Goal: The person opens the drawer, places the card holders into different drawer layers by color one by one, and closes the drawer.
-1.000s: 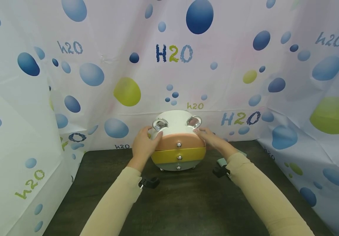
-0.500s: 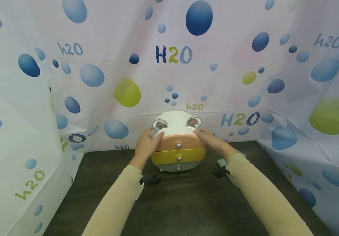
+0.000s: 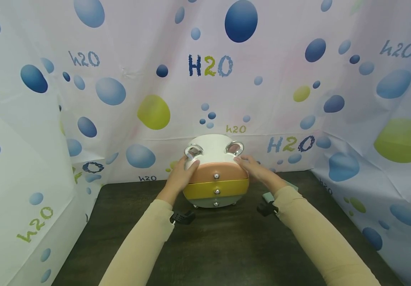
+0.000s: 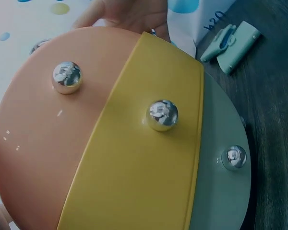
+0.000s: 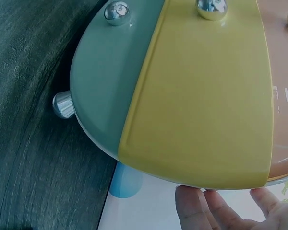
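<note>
A small storage box with three stacked drawers [image 3: 216, 186] stands at the back of the table. It has a white top, silver ring ears and round silver knobs. The drawers are peach, yellow and grey-green, all closed. My left hand [image 3: 179, 178] holds its left side, thumb at the front upper edge and the other fingers partly hidden behind. On the opposite side my right hand [image 3: 260, 171] holds the box, its thumb near the right ear. In the right wrist view, fingertips [image 5: 191, 201] touch the side beside the yellow drawer [image 5: 201, 96].
A pale green two-part object [image 4: 237, 45] lies on the dark table [image 3: 223, 246], right of the box and partly behind my right forearm. A white cloth backdrop [image 3: 205, 91] printed with bubbles rises behind the table and along both sides.
My left hand has slid slightly right and closer in, its fingers passing further behind the box's side. The right hand and the box look unmoved.
</note>
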Tool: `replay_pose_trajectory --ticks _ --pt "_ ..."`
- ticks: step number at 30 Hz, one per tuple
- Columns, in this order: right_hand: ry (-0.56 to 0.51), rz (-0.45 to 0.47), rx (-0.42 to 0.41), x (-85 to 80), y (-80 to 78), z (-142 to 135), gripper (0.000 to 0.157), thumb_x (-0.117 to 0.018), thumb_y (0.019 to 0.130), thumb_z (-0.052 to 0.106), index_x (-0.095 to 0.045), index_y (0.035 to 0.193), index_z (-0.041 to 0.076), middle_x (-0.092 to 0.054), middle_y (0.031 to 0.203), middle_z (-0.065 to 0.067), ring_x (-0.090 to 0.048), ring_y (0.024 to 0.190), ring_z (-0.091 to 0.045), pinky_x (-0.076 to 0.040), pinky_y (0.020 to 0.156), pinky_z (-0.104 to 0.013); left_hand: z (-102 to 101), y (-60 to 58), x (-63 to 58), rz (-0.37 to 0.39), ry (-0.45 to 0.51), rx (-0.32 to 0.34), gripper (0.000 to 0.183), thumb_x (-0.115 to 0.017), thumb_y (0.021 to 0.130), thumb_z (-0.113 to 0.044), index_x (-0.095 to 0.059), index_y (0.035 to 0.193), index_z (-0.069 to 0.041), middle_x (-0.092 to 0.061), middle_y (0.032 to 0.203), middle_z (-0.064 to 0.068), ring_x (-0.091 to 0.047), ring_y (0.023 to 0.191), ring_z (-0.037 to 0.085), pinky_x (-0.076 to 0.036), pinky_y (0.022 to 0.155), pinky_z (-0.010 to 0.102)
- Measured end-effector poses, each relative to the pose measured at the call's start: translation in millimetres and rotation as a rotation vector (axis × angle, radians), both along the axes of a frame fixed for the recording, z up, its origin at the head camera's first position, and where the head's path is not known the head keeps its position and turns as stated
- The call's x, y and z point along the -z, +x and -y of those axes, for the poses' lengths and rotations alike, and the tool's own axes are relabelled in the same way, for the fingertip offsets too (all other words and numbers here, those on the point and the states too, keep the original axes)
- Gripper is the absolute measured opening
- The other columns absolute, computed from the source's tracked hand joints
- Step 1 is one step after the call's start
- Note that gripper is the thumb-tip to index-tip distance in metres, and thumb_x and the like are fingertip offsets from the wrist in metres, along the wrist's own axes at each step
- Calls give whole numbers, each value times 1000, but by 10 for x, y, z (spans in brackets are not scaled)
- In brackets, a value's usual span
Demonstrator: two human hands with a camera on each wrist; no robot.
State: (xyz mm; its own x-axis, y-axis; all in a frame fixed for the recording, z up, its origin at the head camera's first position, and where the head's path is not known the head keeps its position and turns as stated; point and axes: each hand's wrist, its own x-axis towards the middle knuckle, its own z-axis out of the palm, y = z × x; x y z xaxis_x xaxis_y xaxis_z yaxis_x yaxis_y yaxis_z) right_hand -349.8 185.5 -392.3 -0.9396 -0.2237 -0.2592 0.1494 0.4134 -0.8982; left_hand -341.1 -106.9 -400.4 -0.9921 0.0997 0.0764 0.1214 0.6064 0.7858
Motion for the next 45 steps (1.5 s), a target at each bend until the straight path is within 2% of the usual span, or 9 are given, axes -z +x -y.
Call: replay_pose_trajectory --ticks 4,19,23,29,34,36,45 --pt "6 -2 -8 22 -10 3 96 -44 97 65 0 160 7 0 163 -26 -22 144 -51 -43 102 -62 1 -5 16 -10 11 8 90 -42 95 -71 -26 158 -9 -31 160 18 -29 146 40 -24 116 58" --pt "-9 -41 -39 6 -21 22 94 -39 99 64 2 160 5 2 163 -26 -18 145 -53 -39 103 -67 41 -56 -31 39 30 21 94 -46 93 -70 -22 159 -8 -27 161 19 -25 147 40 -21 117 58" --pt "-3 -59 -15 4 -16 21 93 -41 99 65 -4 160 5 -5 162 -26 -22 144 -51 -40 102 -66 36 -68 -35 35 37 26 93 -47 94 -69 -22 159 -7 -26 161 20 -25 147 40 -21 118 57" --pt "52 -120 27 10 29 1 93 -44 96 69 -21 158 4 -25 158 -25 -34 140 -47 -46 100 -60 28 -77 -11 45 52 28 92 -47 94 -68 -23 159 -7 -26 162 20 -24 148 40 -21 118 58" --pt "104 -176 74 14 96 10 89 -43 95 71 -34 151 2 -35 155 -23 -36 139 -44 -41 105 -59 22 -70 -24 55 62 31 93 -48 93 -69 -22 159 -9 -25 162 19 -23 148 39 -20 118 58" --pt "121 -195 102 30 113 9 86 -43 96 70 -39 148 2 -39 153 -23 -39 137 -43 -39 107 -58 18 -60 -41 61 62 31 94 -47 93 -70 -21 159 -9 -24 162 18 -23 148 39 -20 118 58" --pt "174 -304 191 90 295 13 66 -42 102 57 -52 135 1 -54 136 -22 -55 119 -38 -47 97 -52 30 -50 -49 83 80 41 94 -49 93 -69 -19 160 -9 -23 163 19 -21 149 39 -18 118 58"
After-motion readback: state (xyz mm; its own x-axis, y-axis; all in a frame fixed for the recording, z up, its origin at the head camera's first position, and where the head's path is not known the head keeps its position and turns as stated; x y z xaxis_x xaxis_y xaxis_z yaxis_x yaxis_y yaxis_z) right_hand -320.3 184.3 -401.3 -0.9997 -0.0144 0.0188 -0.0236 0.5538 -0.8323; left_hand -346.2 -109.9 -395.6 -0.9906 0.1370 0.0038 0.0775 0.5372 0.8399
